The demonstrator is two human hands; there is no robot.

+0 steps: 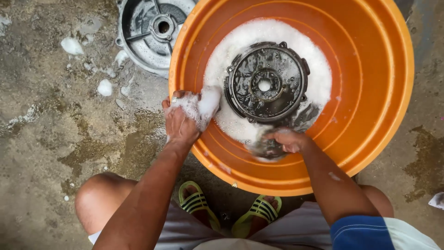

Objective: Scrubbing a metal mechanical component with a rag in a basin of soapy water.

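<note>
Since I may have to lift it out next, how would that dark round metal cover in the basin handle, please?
The dark metal cover is probably stiff and heavy for its size. It is wet and ringed by suds, so likely slippery. Lying flat in the orange basin, it should not roll.

floor [41, 153]: wet, stained concrete | foam blobs [105, 87] scattered upper left | light: even daylight, soft shadows

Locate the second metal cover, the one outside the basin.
In the head view the grey metal cover lies on the wet concrete floor at upper left, partly tucked behind the orange basin's left rim, above the foamy left hand.
</note>
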